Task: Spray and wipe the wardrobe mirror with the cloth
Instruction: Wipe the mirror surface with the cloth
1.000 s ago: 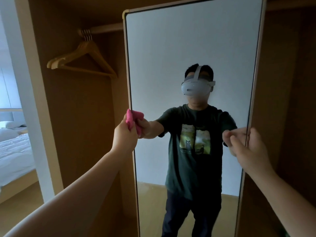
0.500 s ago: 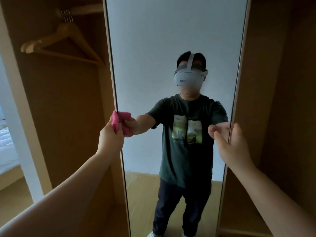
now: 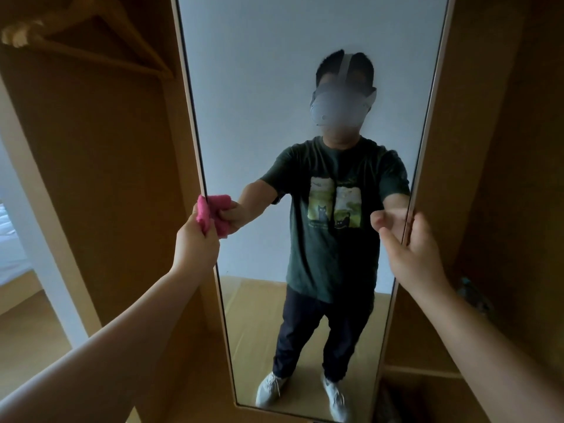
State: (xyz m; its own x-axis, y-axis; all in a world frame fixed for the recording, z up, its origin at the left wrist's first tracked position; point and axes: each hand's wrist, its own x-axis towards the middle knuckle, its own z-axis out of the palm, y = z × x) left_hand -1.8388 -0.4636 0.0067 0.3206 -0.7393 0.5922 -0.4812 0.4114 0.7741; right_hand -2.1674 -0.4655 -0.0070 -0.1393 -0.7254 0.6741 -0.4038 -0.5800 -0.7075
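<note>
Pink cloth (image 3: 204, 215) is bunched in the left hand (image 3: 195, 248), fingers curled round it, pressed against the left edge of the mirror (image 3: 274, 87) at mid-height; the right hand (image 3: 418, 254) grips the mirror's right edge, thumb on the glass side

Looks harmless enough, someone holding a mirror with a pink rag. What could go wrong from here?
The right hand grips the right edge of the mirror, thumb towards the glass, so it may leave smudges.
The left hand holds the cloth bunched small at the left edge; each wipe may cover little and miss strips.
</note>
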